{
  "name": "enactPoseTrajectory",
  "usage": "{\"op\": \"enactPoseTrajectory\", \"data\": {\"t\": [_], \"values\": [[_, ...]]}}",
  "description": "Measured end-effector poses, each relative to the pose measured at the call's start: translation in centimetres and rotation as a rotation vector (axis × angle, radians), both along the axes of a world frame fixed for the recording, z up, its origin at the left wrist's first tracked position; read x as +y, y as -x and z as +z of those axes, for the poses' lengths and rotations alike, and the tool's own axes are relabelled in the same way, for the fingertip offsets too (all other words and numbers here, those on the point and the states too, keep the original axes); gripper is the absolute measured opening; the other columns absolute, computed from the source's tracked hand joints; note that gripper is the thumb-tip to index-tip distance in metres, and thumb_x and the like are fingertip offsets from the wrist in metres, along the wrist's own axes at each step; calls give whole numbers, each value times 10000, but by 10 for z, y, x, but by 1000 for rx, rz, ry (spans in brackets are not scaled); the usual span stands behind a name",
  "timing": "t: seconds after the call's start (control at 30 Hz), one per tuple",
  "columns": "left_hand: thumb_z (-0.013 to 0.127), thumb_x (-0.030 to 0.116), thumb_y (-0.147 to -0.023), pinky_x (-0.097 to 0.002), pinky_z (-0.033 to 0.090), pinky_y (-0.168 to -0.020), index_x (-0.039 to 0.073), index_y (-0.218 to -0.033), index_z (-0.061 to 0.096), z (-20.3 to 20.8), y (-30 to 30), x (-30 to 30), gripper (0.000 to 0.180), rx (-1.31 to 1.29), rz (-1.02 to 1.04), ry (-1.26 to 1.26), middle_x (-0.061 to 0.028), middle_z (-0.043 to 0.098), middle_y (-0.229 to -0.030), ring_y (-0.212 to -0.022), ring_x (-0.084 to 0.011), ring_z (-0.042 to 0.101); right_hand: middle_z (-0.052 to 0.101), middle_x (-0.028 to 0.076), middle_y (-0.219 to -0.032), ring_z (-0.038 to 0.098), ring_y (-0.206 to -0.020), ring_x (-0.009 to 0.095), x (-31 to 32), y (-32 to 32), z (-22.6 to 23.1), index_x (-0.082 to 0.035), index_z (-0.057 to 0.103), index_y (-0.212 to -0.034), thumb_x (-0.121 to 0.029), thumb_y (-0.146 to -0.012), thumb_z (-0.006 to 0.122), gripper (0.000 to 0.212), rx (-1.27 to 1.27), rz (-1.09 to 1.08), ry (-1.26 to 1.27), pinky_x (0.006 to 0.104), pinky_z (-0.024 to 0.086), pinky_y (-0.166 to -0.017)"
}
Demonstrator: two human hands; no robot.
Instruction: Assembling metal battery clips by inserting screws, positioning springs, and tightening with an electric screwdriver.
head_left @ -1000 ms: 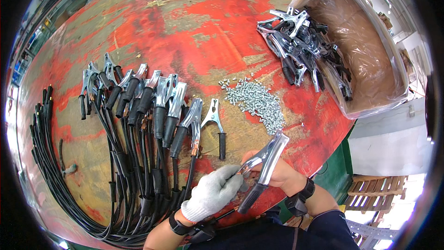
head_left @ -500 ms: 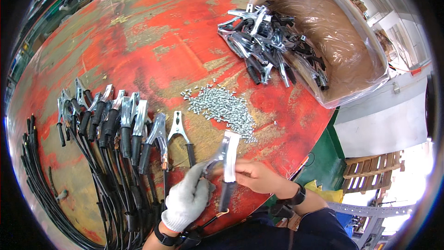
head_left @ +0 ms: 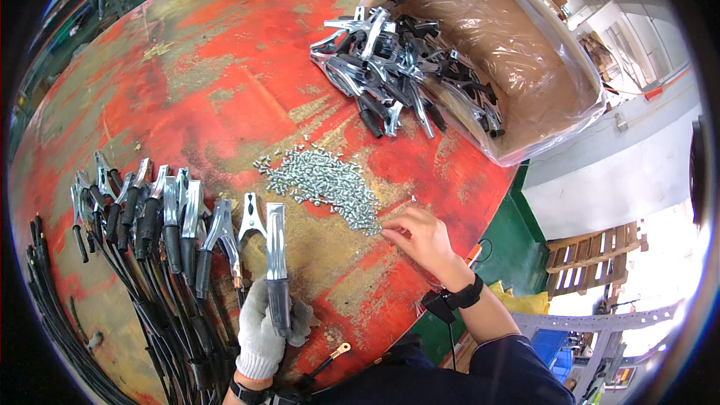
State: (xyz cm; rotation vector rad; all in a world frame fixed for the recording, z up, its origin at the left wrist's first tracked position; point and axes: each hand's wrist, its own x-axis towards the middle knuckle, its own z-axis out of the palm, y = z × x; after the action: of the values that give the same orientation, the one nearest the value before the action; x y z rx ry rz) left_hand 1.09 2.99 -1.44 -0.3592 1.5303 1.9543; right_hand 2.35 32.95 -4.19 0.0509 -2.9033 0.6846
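My left hand (head_left: 261, 330), in a white knit glove, is closed around a metal spring clamp (head_left: 277, 251) with a black handle grip, its jaws pointing away from me. My bare right hand (head_left: 421, 238) reaches to the near right edge of a pile of small silver screws (head_left: 322, 182). Its thumb and fingertips are drawn together there; whether a screw is between them is too small to make out. Below the left hand, a black cable end with a copper ring lug (head_left: 342, 348) lies near the table's front edge.
Clamps joined to black cables (head_left: 171, 244) lie in a row on the left, with more black cables (head_left: 46, 285) beyond. A heap of loose clamps (head_left: 390, 67) spills from a plastic-lined carton (head_left: 517, 37) at the far right. The red, worn tabletop (head_left: 225, 120) ends at the right.
My right hand has left the clamp and moved to the screw pile. My left hand keeps the clamp, now turned more upright and shown further left. The head view has shifted, too.
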Motion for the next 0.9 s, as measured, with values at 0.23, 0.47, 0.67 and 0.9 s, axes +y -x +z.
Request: {"op": "enactPoseTrajectory", "data": {"t": [0.23, 0.47, 0.67, 0.9], "values": [[483, 207, -954, -239, 393, -381, 34, -1233, 458, 2, 2, 1, 329, 8, -32, -18, -96, 617, -695, -459, -136, 544, 636, 44, -846, 625, -740, 189, -6, 5, 10, -113, 684, -915, -180, -779, 733, 159, 70, 16, 114, 311, 508, -638], [407, 118, -980, -242, 444, -416, 12, -1226, 447, 1, 2, -3, 271, 43, -63, -26, -116, 623, -714, -504, -144, 583, 616, -12, -848, 553, -752, 62, -45, 26, 21, -17, 653, -944, -107, -868, 676, 120, -111, -201, 1497, 219, 448, -665], [414, 120, -984, -247, 447, -421, 10, -1258, 434, 3, 2, -3, 297, 12, -71, -17, -121, 627, -725, -507, -147, 583, 588, -13, -824, 522, -720, 68, -52, 35, 25, -27, 627, -971, -105, -897, 634, 107, -145, -200, 1730, 229, 428, -632], [397, 95, -981, -249, 454, -435, 16, -1269, 437, 1, 3, -4, 301, 7, -79, -11, -121, 629, -732, -531, -151, 594, 557, -2, -821, 506, -745, 102, -55, 40, 30, -88, 585, -925, -140, -903, 615, 64, -147, -284, 1943, 239, 418, -626]]}}
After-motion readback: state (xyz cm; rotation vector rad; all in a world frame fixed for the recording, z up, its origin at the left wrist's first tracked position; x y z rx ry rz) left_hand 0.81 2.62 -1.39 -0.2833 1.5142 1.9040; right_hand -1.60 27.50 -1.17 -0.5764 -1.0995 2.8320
